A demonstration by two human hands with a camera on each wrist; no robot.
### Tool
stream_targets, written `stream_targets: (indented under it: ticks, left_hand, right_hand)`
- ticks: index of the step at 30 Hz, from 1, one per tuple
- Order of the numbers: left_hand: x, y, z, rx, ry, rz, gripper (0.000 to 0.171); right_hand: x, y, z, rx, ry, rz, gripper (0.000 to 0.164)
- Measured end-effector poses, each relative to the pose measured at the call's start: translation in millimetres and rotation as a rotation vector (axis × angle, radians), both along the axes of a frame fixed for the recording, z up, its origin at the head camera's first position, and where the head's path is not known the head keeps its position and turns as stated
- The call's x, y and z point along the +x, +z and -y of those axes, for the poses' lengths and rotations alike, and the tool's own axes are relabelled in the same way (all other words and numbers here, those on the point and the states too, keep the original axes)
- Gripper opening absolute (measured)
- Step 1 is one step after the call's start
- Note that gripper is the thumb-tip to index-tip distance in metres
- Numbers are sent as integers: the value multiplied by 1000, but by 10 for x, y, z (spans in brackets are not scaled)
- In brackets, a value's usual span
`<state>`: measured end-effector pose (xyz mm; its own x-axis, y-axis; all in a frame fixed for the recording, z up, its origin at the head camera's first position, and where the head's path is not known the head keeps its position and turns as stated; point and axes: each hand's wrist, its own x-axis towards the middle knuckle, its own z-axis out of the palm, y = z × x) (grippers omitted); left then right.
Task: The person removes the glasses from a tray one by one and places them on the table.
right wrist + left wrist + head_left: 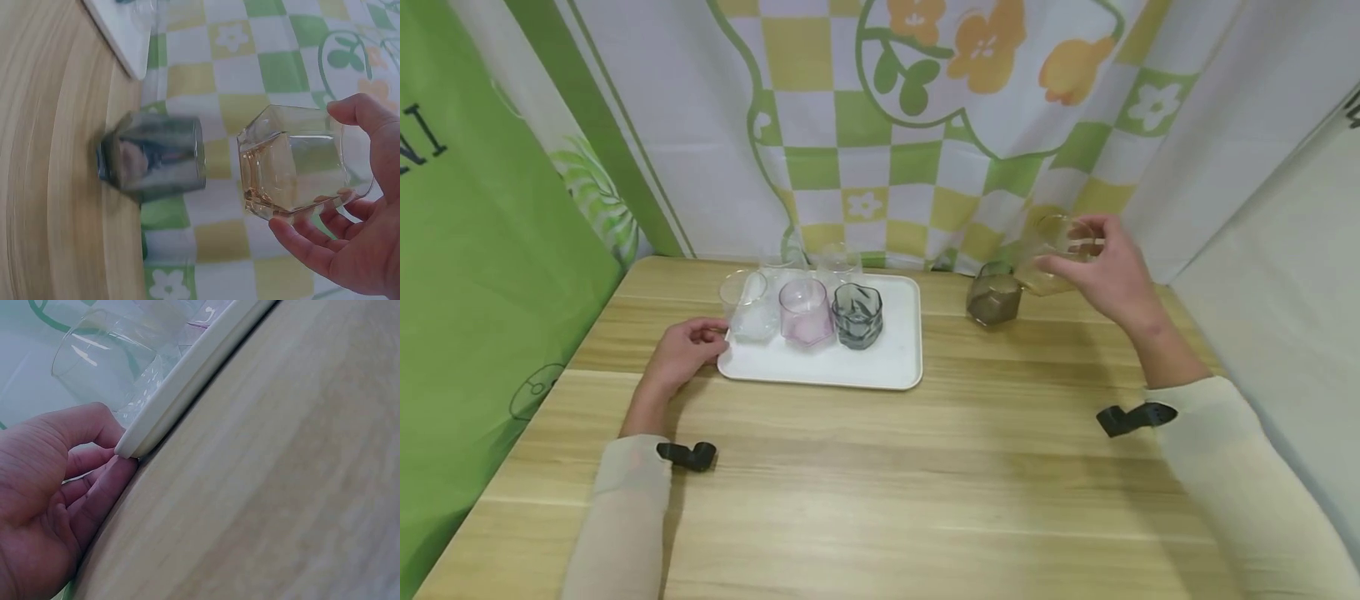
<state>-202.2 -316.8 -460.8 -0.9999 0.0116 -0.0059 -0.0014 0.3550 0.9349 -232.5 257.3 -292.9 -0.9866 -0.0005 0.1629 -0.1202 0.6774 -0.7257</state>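
Note:
My right hand grips an amber-tinted glass by its sides, raised above the table's back right. Just left of it, a dark grey-brown faceted glass stands on the wood. My left hand pinches the left edge of a white tray, thumb side above and fingers at its underside in the left wrist view. On that tray stand a clear glass close to my left fingers, a pink glass, a grey wavy glass and clear glasses along the back.
The wooden table runs back to a checked, flowered curtain right behind the glasses. A green cloth hangs at the left, a pale wall at the right. Each sleeve carries a small black wrist camera.

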Motion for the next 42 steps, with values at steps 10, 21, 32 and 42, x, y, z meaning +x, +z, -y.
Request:
stream_targets:
  ticks: [10,21,32,42]
  left_hand:
    - [3,10,-7,20,12,4,39]
    - [-1,-2,-6,33,6,7,40]
    - [-3,-3,-3,-15,8,13,38]
    - [-11,3,6,-38,14,13,39]
  right_hand:
    - [-89,-95,-251,2,-19,40,91]
    - [-175,-284,-369,-4,-9,102,87]
    - [-244,-556,-438,-51,17,141,89]
    - [-303,-655,-395,-64,31,131,88]
